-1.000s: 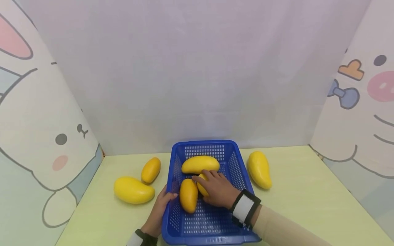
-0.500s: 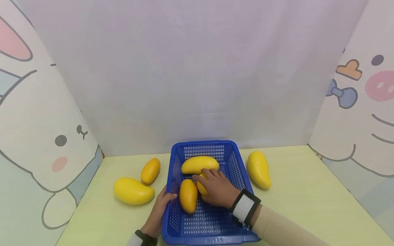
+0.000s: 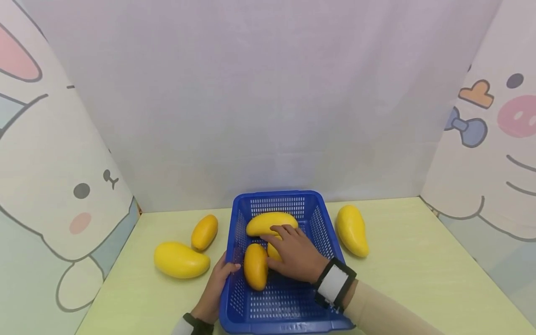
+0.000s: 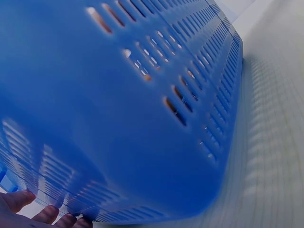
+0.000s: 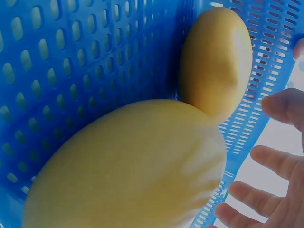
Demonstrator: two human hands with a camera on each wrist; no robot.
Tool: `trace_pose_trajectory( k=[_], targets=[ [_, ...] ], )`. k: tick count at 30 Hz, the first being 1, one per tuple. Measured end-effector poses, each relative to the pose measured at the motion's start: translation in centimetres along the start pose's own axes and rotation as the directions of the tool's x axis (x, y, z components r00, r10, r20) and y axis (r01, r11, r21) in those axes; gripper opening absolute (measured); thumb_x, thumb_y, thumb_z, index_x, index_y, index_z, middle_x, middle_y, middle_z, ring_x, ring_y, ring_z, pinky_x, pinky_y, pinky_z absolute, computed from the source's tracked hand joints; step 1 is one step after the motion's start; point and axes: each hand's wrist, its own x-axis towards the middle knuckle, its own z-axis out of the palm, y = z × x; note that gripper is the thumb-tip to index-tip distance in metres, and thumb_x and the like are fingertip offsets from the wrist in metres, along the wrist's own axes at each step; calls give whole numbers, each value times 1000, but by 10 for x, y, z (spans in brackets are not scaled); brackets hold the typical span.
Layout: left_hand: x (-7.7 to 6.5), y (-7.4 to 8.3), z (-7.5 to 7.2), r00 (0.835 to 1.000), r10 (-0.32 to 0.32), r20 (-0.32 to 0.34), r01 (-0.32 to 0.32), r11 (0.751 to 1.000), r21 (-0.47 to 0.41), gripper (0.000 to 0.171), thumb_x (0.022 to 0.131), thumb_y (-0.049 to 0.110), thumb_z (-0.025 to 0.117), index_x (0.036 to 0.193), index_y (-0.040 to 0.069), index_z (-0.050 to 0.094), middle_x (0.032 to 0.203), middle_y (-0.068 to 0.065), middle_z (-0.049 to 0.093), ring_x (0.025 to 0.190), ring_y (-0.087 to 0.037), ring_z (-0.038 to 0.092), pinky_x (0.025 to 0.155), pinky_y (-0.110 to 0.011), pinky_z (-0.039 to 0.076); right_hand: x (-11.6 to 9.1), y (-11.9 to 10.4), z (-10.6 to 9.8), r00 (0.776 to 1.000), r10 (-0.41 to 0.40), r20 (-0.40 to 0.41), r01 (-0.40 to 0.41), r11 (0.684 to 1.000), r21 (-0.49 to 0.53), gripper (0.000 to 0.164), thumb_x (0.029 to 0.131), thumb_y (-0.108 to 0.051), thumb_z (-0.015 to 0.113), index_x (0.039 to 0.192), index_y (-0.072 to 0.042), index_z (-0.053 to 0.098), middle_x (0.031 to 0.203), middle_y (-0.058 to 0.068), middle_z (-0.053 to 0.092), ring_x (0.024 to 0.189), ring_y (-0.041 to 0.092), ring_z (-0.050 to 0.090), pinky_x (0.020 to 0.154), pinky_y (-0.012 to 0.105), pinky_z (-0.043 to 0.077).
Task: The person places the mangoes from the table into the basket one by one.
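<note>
Greenish tabletop [image 3: 418, 265]: left fingers [image 4: 47, 214] grip a basket [image 3: 289, 309], its lettering [image 3: 291, 326] illegible; right fingers [image 5: 273, 160] spread empty above a mango [image 3: 273, 252].

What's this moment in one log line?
left hand: holds basket; right hand: over mango, fingers apart; in basket: three mangoes; on table: three more

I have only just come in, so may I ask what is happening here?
A person's left hand holds the side of a blue basket. The right hand, fingers apart, is over one of the three yellow mangoes inside. Two more mangoes lie on the table left of the basket, and another lies to its right.
</note>
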Motion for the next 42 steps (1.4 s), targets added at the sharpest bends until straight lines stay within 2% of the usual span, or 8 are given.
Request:
trace_pose_trajectory(
  k=[8,12,20,27,30,42],
  targets=[
    [1,1,-1,1000,-6,-2,6,1000,16,64,93,20,38,149,19,6,152,-20,13,129,-36,32,98,-53,34,2,-3,-5,999,-23,-30,23,1000,11,62,89,-68,29,140,-34,38,142,3,40,129,23,33,101,55,29],
    [1,2,-2,1000,-9,0,9,1000,13,63,94,20,36,149,19,6,151,-20,13,128,-36,33,96,-53,35,2,-2,-7,998,-34,-54,36,999,39,63,89,-70,25,142,-38,32,145,3,36,132,22,28,102,56,27],
    [1,3,-1,1000,-14,2,14,1000,18,63,95,21,36,149,19,5,151,-21,12,128,-36,33,97,-54,35,2,0,-10,994,-40,-105,46,997,57,62,89,-68,29,144,-39,28,148,3,30,135,22,23,104,55,22],
    [1,3,-1,1000,-22,2,22,1000,3,64,94,19,36,149,18,5,151,-22,12,127,-36,34,97,-53,35,0,3,-16,981,-15,-195,17,1000,8,66,86,-72,29,144,-39,29,149,0,29,136,23,22,104,53,23],
    [1,3,-1,1000,-24,0,24,1000,6,64,93,19,36,149,18,4,151,-22,12,126,-36,35,96,-53,36,1,3,-18,978,-4,-210,5,1000,2,66,86,-71,31,144,-40,27,150,-1,28,136,23,21,105,52,21],
    [2,1,-2,1000,-30,4,31,999,-15,65,93,21,38,149,18,5,151,-22,11,124,-35,36,95,-52,37,-2,7,-26,959,-4,-283,7,1000,10,66,87,-68,36,144,-37,30,147,3,33,135,25,24,103,54,23]
  ],
)
